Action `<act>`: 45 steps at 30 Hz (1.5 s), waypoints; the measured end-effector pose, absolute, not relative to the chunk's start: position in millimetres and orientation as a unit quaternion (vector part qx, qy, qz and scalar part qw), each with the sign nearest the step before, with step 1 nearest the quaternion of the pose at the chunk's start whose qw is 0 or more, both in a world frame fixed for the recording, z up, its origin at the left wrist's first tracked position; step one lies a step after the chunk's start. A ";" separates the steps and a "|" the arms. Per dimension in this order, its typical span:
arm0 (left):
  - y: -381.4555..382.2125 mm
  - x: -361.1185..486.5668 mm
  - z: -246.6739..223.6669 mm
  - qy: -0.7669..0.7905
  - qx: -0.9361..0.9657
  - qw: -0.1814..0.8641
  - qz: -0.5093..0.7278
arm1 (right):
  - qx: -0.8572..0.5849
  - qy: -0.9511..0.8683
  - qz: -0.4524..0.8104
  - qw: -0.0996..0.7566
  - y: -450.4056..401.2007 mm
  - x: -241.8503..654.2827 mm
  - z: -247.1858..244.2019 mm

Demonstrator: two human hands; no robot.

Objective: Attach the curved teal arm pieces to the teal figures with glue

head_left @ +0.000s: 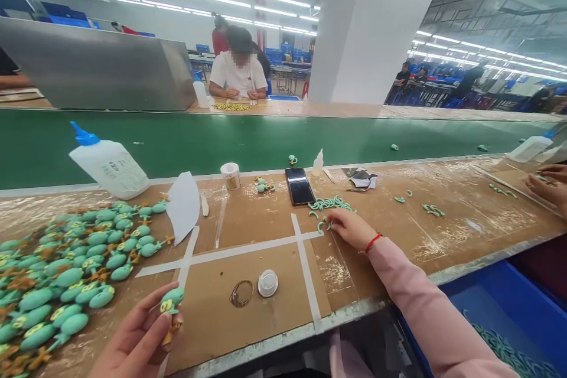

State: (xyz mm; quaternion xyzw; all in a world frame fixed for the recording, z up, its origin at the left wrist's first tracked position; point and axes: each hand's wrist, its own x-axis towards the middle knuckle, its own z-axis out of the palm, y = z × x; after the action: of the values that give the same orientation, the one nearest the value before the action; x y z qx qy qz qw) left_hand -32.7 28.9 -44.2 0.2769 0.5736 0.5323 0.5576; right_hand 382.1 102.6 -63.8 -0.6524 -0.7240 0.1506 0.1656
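**Q:** ok so what's the left hand [135, 339] doing here?

**A:** It's got a snug grip on a teal toy figure [172, 301] with a yellow marking, held between thumb and fingers, with orange bits poking out below.

**Q:** and right next to that hand?

**A:** Just left of it there's a big heap of matching teal figures [66, 283]. Past the heap sits a white glue bottle [108, 159] with a blue nozzle.

**Q:** what about the right hand [349, 229]?

**A:** Pink sleeve [420, 301], red bracelet [373, 242]. The fingers are loosely curled, with the fingertips [331, 220] right at some small green curved pieces [328, 204]. Can't tell if they're actually pinching one, it's too small to see.

**Q:** anything else around it?

**A:** Just beyond the fingertips a black phone [300, 186] lies on the cardboard-covered bench [248, 319], and a green conveyor belt [221, 153] runs behind that. Below the right forearm there's a blue bin [482, 313] of more green pieces [509, 354]. Far right, another person's hands [547, 184] rest at the bench. Across the belt, a person in a white shirt [234, 74] works over a yellow pile [231, 106].
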 end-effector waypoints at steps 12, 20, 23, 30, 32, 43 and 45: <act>14.2 -21.6 -37.7 0.558 0.284 0.577 0.524 | -0.735 -0.642 0.136 0.170 107.3 372.6 -73.7; 2.1 -8.1 -31.5 0.542 0.324 0.565 0.530 | -0.699 -0.697 0.146 0.066 107.9 372.6 -69.0; -1.2 -3.6 -28.4 0.515 0.329 0.578 0.541 | -0.664 -0.730 0.159 0.036 101.8 377.3 -64.9; -2.5 -1.7 -22.2 0.470 0.332 0.633 0.518 | -0.618 -0.773 0.141 0.016 85.6 379.4 -63.0; -2.9 -1.5 -21.6 0.456 0.326 0.642 0.522 | -0.619 -0.772 0.142 0.016 81.6 378.0 -64.9; -5.5 0.1 -21.7 0.403 0.284 0.694 0.526 | -0.566 -0.809 0.106 0.115 74.8 390.1 -73.2; -5.6 1.4 -22.1 0.397 0.280 0.700 0.524 | -0.572 -0.799 0.131 0.133 71.8 386.2 -69.9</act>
State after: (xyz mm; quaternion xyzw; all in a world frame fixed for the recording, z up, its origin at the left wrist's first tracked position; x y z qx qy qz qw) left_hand 1.4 -5.6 -22.1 0.2795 0.3975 0.5238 0.6997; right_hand 386.2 71.8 -69.9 -0.5723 -0.7985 0.1313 0.1326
